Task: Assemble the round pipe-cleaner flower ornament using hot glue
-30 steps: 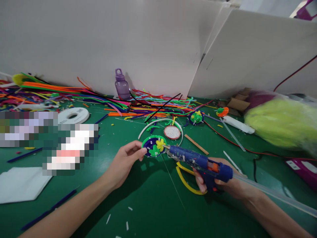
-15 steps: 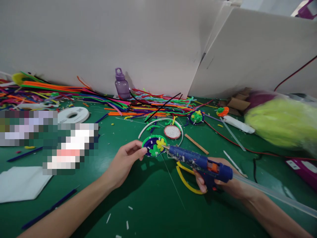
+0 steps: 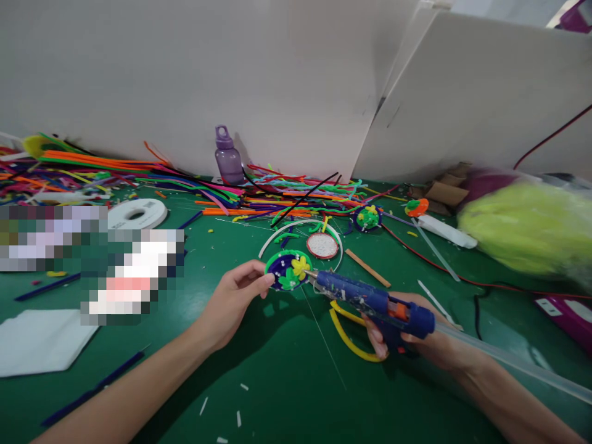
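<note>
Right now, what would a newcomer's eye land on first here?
Probably the blue glue gun in the right grip, its nozzle right by the yellow flower on a round piece pinched in the left grip. Behind, colourful fuzzy sticks lie along the foot of the white wall, beside a purple bottle. Far right, a yellow-green bag bulges.

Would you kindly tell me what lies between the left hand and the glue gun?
In the head view, the green-rimmed disc lies there: the left hand pinches its left edge, and the glue gun points at its yellow flower.
</note>
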The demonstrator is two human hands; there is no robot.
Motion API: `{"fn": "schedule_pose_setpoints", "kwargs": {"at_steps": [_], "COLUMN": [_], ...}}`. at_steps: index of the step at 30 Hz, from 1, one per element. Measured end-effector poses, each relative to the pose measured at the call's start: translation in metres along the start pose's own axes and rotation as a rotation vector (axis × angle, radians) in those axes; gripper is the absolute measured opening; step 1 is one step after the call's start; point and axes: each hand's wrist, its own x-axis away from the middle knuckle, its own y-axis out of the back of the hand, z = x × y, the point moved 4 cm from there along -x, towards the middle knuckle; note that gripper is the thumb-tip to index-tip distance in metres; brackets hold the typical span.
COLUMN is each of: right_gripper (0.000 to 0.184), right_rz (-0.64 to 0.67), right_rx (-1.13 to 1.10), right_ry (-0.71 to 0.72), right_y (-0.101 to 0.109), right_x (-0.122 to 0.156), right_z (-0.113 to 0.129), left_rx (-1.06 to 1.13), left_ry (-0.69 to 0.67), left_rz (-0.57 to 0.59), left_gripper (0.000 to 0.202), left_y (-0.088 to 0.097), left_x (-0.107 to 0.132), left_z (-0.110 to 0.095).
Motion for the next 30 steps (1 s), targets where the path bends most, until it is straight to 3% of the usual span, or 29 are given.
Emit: {"fn": "schedule_pose_setpoints", "kwargs": {"at_steps": [11, 16, 18, 21, 25, 30], "right_gripper": [0.036, 0.044, 0.047, 0.042, 0.039, 0.04], "right_rz": [-0.004, -0.184, -0.286, -0.425, -0.43, -0.307], "right_rx": [0.034, 0.077, 0.21, 0.649, 1.222, 1.387], "right_ry": [0.017, 0.171, 0.215, 0.205, 0.248, 0.221], "right_y": [0.0, 0.014, 0.033, 0.071, 0.112, 0.135], "right_x": [0.0, 0.001, 0.005, 0.012, 0.013, 0.008], "right_z": [0.0, 0.008, 0.015, 0.024, 0.025, 0.013], "left_rx": [-0.007, 0.004, 0.014, 0.055, 0.147, 0.169], "left_ry": [0.007, 0.024, 0.025, 0.02, 0.027, 0.032], "left_rz": [0.017, 0.04, 0.023, -0.023, -0.07, -0.073], "left_gripper": [0.018, 0.018, 0.017, 0.017, 0.016, 0.013], "left_y": [0.002, 0.002, 0.002, 0.004, 0.006, 0.007], "left_x": [0.0, 0.0, -0.001, -0.002, -0.004, -0.006], "left_z": [0.003, 0.003, 0.002, 0.001, 0.002, 0.003]}}
